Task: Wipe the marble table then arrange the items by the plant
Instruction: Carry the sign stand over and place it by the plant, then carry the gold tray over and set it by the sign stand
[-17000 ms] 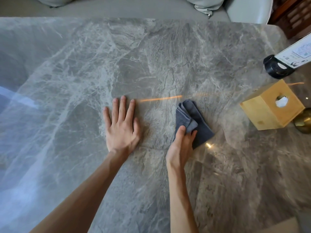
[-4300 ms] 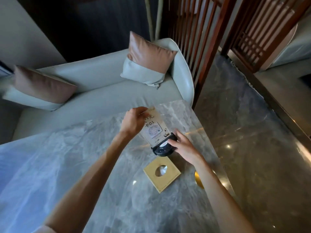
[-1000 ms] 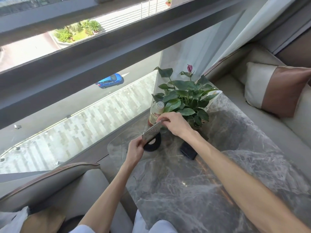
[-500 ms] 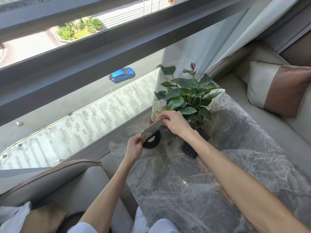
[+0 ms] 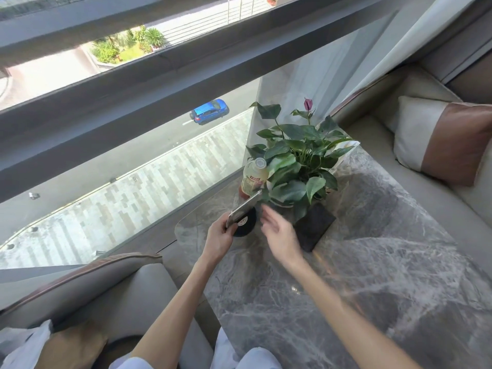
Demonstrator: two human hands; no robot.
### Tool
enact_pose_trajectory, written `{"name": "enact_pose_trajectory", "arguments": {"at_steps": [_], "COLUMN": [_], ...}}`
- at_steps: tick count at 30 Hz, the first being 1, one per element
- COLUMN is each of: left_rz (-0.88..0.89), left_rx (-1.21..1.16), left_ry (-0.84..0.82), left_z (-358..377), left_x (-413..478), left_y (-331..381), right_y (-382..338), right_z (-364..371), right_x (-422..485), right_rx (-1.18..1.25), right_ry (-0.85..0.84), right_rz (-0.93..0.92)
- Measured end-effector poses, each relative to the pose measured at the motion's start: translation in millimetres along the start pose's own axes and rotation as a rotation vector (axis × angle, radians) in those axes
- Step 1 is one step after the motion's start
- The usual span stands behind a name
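The sign card (image 5: pixel 243 209) on its round black base (image 5: pixel 246 227) stands on the grey marble table (image 5: pixel 346 275), just left of the potted plant (image 5: pixel 295 161). My left hand (image 5: pixel 219 239) grips the card's near lower corner. My right hand (image 5: pixel 279 234) hovers beside the stand with fingers spread, holding nothing. A capped drink bottle (image 5: pixel 254 177) stands behind the card, against the leaves. A dark flat cloth or pad (image 5: pixel 314 226) lies in front of the plant, right of my right hand.
The table's far corner meets a large window (image 5: pixel 133 129). Grey sofa seats flank the table left (image 5: pixel 119 288) and right, with a brown and white cushion (image 5: pixel 442 139) at the right. My knees (image 5: pixel 253 360) touch the near edge.
My right hand has let go of the card's top edge and drawn back towards me, fingers now spread. The left hand still holds the card's lower corner.
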State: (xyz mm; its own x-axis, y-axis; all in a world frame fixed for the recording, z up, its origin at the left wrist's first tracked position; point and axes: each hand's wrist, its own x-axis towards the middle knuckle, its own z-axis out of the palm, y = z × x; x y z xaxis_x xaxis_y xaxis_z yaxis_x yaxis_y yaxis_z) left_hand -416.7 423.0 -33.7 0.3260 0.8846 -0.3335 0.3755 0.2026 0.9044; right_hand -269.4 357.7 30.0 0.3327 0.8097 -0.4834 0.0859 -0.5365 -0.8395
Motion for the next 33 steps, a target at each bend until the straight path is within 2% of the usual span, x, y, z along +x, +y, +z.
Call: {"name": "enact_pose_trajectory", "arguments": {"at_steps": [4,9,13,24,29,33], "left_rz": [-0.013,-0.048,-0.027,-0.039,-0.146,-0.174], "left_rx": [0.037,0.087,0.095,0.134,0.320,0.555], "left_ry": [-0.037,-0.059,-0.013,-0.022,-0.073,0.045], "left_z": [-1.3,-2.6,-0.9,0.3,-8.3,1.2], "left_x": [0.2,-0.6,-1.0,-2.9,-5.0,-41.6], "left_y": [-5.8,-14.2,-15.0,-10.7,-7.6,17.5], "right_y": [58.4,79.0,77.5,79.8,85.5,95.1], "right_z": [24.3,46.9,58.9,54.3,38.9,-3.8], "right_x": [-1.3,22.0,22.8,22.8,19.3,-19.3], "right_rx": [0.039,-0.261,-0.336,-0.402,-0.345,-0.215], "right_ry": [0.019,-0.063,-0.154,-0.178,-0.160,-0.118], "right_rz": [0.270,0.295,0.364,0.361,0.254,0.163]}}
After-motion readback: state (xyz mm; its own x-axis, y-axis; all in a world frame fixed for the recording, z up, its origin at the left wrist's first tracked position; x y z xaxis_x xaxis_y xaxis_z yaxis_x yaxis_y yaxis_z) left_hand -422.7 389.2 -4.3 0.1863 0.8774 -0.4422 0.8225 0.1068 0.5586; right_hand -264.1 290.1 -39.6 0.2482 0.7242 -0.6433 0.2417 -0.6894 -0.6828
